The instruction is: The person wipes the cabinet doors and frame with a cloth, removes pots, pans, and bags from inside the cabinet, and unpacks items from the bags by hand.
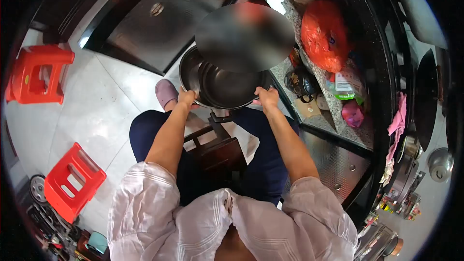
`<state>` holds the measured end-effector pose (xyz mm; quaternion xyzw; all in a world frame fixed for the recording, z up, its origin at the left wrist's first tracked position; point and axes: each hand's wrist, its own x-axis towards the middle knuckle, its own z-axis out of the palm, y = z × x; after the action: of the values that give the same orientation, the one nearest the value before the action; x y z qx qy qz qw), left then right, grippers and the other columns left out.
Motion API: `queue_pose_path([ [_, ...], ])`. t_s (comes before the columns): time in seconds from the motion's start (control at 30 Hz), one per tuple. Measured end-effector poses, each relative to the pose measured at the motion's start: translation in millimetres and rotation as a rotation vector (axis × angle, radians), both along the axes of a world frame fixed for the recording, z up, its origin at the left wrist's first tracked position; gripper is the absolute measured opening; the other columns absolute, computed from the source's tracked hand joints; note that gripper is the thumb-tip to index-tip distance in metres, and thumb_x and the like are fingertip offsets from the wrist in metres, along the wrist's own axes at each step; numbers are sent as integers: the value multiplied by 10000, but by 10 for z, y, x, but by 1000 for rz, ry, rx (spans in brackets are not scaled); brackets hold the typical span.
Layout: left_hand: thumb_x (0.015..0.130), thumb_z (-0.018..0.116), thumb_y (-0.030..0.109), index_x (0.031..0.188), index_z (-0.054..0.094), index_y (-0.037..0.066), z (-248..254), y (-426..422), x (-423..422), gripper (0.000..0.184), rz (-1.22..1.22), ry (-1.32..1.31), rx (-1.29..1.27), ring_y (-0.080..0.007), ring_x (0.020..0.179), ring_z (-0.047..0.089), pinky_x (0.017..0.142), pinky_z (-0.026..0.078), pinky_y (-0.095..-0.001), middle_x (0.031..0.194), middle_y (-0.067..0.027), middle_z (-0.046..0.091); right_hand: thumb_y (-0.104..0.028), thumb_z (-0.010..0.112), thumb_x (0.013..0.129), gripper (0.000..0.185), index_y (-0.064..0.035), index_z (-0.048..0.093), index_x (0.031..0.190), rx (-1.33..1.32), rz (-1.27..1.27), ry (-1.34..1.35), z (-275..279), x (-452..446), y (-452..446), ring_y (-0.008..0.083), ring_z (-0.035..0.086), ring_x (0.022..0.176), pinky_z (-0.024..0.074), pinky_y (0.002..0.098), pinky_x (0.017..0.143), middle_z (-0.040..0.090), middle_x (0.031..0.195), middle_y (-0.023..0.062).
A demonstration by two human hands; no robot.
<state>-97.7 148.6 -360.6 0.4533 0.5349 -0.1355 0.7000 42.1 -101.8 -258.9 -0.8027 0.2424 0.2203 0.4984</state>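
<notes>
A wide dark cooking pot (227, 89) with a shiny rim is held over my knees, its inside facing me. My left hand (187, 98) is closed on the near left part of the rim. On the near right part, my right hand (267, 97) grips the rim too. A black handle (222, 117) sticks out from the pot's near side, between my hands. The far part of the pot is hidden behind a blurred oval patch.
To my right, an open cabinet (328, 111) holds a red plastic bag (326, 34), a dark flowered pot (299, 82) and packets. Its door (154, 24) swings out ahead. Red stools (75, 181) stand at left. A dark wooden seat (220, 157) is between my legs.
</notes>
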Motion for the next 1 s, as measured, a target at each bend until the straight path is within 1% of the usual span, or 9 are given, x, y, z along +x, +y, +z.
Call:
queue_pose_path([
  [0.17, 684, 527, -7, 1289, 426, 162, -542, 42, 54, 635, 47, 33, -88, -330, 899, 625, 566, 576, -490, 1073, -146, 569, -41, 651, 676, 139, 53, 579, 748, -55, -80, 75, -358, -4, 171, 282, 627, 453, 538, 336, 390, 632, 679, 171],
  [0.2, 684, 529, -5, 1280, 433, 154, -554, 28, 52, 624, 71, 37, -105, -328, 879, 630, 568, 579, -483, 1058, -144, 574, -28, 650, 684, 127, 29, 629, 795, -76, -40, 121, -450, 11, 171, 213, 615, 534, 574, 299, 437, 614, 743, 88],
  [0.23, 684, 531, -3, 1270, 439, 146, -567, 31, 47, 612, 96, 40, -121, -326, 859, 635, 571, 582, -476, 1044, -143, 579, -28, 650, 684, 129, 32, 628, 796, -72, -49, 127, -545, 13, 191, 214, 611, 524, 572, 300, 435, 614, 740, 91],
  [0.33, 750, 565, 46, 1129, 490, 118, -920, 51, 16, 393, 94, 14, -203, -330, 858, 621, 601, 579, -441, 990, -131, 578, -28, 651, 688, 135, 40, 625, 802, -49, -67, 132, -817, 34, 211, 214, 600, 497, 564, 301, 428, 614, 734, 99],
  [0.47, 772, 604, 100, 1012, 563, 45, -803, 30, 84, 249, 67, 103, -181, -280, 766, 641, 588, 571, -325, 940, -131, 587, -65, 681, 681, 168, 64, 597, 750, -22, -97, 136, -1082, 45, 228, 240, 629, 491, 553, 316, 410, 634, 716, 144],
  [0.53, 775, 608, 105, 1008, 566, 42, -1079, 60, 60, 245, 38, 113, -196, -274, 767, 638, 595, 575, -323, 940, -131, 585, -83, 690, 673, 209, 89, 584, 724, 0, -91, 124, -1183, 35, 212, 258, 647, 500, 556, 331, 410, 640, 717, 170],
  [0.67, 783, 619, 100, 995, 567, 35, -1131, 4, 58, 227, 90, 130, -235, -272, 802, 634, 630, 591, -332, 948, -128, 585, -89, 680, 674, 242, 105, 581, 780, 9, -60, 91, -1322, 37, 248, 276, 654, 522, 572, 334, 432, 635, 745, 175],
  [0.77, 802, 611, 105, 965, 570, 41, -1169, 9, 55, 179, 101, 135, -256, -252, 833, 616, 671, 598, -335, 931, -116, 575, -42, 642, 718, 131, 32, 642, 826, -36, -51, 154, -1343, 30, 306, 180, 624, 580, 576, 276, 459, 632, 765, 89],
  [1.0, 801, 601, 112, 959, 562, 56, -1568, 16, -26, 173, 113, 128, -300, -248, 821, 586, 648, 569, -345, 912, -87, 554, -37, 664, 693, 150, 37, 639, 821, -25, -74, 139, -1304, 14, 443, 218, 654, 632, 592, 291, 468, 658, 820, 123],
])
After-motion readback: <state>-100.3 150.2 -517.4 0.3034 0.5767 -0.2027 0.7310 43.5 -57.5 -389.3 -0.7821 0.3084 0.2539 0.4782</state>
